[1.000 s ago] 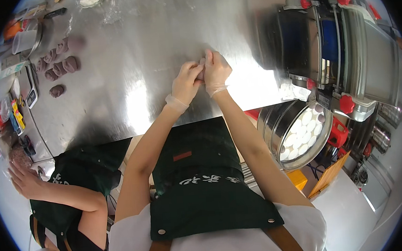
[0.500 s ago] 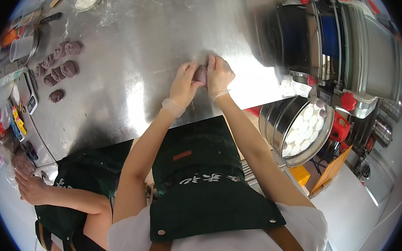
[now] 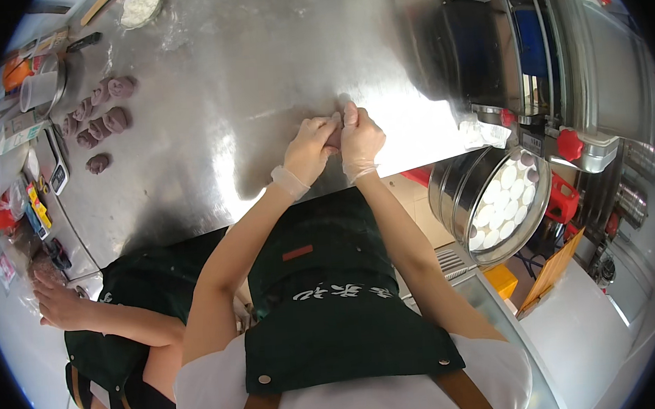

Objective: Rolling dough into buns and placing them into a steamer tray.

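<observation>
Both hands wear clear plastic gloves and meet over the steel table (image 3: 257, 72), near its front edge. Between them is a small purple dough piece (image 3: 334, 137), mostly covered by fingers. My left hand (image 3: 309, 149) curls round its left side, thumb and fingers closed on it. My right hand (image 3: 362, 137) presses against the other side with its fingers bent. Farther left on the table lie several purple dough pieces, rolled or folded, among them one at the back (image 3: 121, 87) and a single one nearer me (image 3: 97, 163).
At right, a round metal steamer (image 3: 449, 210) holds many white rounds and a few purple ones. Behind it stands a machine with red knobs (image 3: 569, 144). A flour bowl (image 3: 140, 6) is at the far left, a scale (image 3: 58, 172) at the left edge. A co-worker's hand (image 3: 59, 301) is lower left.
My hands have come slightly nearer to me and closed more tightly round the dough, which shows less now. The view has shifted a little.
</observation>
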The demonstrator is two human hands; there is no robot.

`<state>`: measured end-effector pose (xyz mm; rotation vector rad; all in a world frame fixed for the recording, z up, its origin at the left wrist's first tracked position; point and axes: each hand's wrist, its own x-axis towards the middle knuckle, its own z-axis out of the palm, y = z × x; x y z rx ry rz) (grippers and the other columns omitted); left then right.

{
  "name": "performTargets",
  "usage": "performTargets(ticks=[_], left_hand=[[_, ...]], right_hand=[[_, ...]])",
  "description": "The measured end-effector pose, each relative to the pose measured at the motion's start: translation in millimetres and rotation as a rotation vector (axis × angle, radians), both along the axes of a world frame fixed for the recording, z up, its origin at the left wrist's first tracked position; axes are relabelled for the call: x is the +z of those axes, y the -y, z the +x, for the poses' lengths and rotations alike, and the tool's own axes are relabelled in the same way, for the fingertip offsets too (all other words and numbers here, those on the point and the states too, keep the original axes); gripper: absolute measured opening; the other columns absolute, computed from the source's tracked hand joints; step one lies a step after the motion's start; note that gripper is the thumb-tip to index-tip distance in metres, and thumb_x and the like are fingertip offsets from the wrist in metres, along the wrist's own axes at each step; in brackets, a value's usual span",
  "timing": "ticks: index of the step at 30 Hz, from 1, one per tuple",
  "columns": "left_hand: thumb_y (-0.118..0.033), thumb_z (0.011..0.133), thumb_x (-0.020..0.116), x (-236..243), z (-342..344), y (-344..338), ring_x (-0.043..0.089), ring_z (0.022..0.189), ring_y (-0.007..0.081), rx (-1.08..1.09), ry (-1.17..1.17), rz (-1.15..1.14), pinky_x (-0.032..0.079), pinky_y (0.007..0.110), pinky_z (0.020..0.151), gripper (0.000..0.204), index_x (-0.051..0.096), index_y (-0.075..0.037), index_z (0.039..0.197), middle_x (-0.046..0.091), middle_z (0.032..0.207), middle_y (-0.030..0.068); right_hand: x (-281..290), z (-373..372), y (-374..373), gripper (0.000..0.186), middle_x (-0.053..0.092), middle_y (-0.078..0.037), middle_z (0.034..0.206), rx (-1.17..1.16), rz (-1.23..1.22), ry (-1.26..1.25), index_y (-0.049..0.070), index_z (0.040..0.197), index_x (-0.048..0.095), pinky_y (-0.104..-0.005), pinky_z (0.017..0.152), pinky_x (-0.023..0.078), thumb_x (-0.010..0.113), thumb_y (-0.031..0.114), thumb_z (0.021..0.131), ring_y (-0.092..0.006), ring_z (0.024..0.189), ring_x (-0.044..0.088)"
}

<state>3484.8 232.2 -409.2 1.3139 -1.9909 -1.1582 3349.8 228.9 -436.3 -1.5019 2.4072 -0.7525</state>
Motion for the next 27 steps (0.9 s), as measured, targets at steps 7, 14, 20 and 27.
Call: performTargets(ticks=[7,14,20,27], left_hand=[[-0.002,0.075,0.074,2,1,-3,0.054,0.112,0.0306,0.106,-0.190,0.198,0.050,0.038,0.090,0.055,0.059,-0.007,0.127,0.057,0.121,0.0097],[-0.004,0.074,0.075,14,5,-28,0.054,0.111,0.0292,-0.167,0.123,-0.033,0.051,0.036,0.090,0.056,0.058,-0.011,0.127,0.055,0.121,0.0084],[-0.018,0.066,0.084,23,-30,-19,0.050,0.121,0.0331,-0.102,0.224,-0.187,0.044,0.042,0.102,0.072,0.053,-0.007,0.131,0.051,0.133,0.0139],[-0.026,0.071,0.083,12,-29,-38,0.047,0.130,0.0306,-0.243,0.425,-0.372,0.044,0.039,0.102,0.062,0.057,-0.003,0.121,0.054,0.131,0.0155]], right_hand=[[0,0,-13,0.035,0.062,-0.012,0.062,0.053,-0.241,-0.145,0.009,0.071,0.061,-0.0433,0.051,0.049,0.058,0.033,0.096,-0.0330,0.053,0.061],[10,3,-48,0.022,0.068,-0.013,0.084,0.042,0.071,0.012,0.008,0.088,0.062,-0.0452,0.057,0.050,0.057,0.028,0.097,-0.0330,0.070,0.065],[24,-25,-63,0.020,0.069,-0.017,0.100,-0.271,0.028,0.302,0.006,0.103,0.065,-0.0453,0.078,0.053,0.056,0.023,0.098,-0.0381,0.089,0.066],[44,-54,-79,0.017,0.071,-0.012,0.088,-0.268,0.057,0.522,0.005,0.106,0.067,-0.0333,0.072,0.053,0.058,0.015,0.097,-0.0211,0.078,0.068]])
